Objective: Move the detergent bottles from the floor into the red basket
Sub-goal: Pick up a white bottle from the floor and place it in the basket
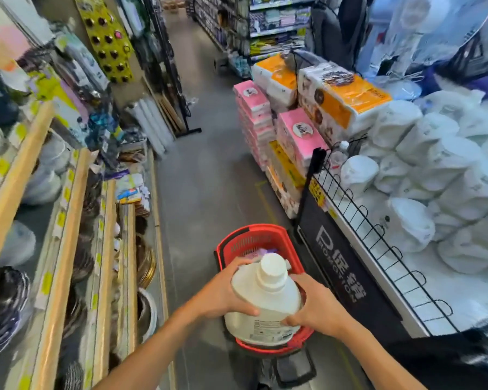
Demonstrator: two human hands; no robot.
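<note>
A large white detergent bottle with a white cap hangs upright over the red basket, which stands on the grey aisle floor. My left hand grips the bottle's left side and my right hand grips its right side near the label. The bottle hides most of the basket's inside; a purple item shows in the basket behind the cap. No other detergent bottle is visible on the floor.
Wooden-edged shelves with plates and bowls line the left. A black wire promotion bin of white bags stands at the right. Stacked pink and orange tissue packs sit beyond it. The grey aisle floor runs ahead.
</note>
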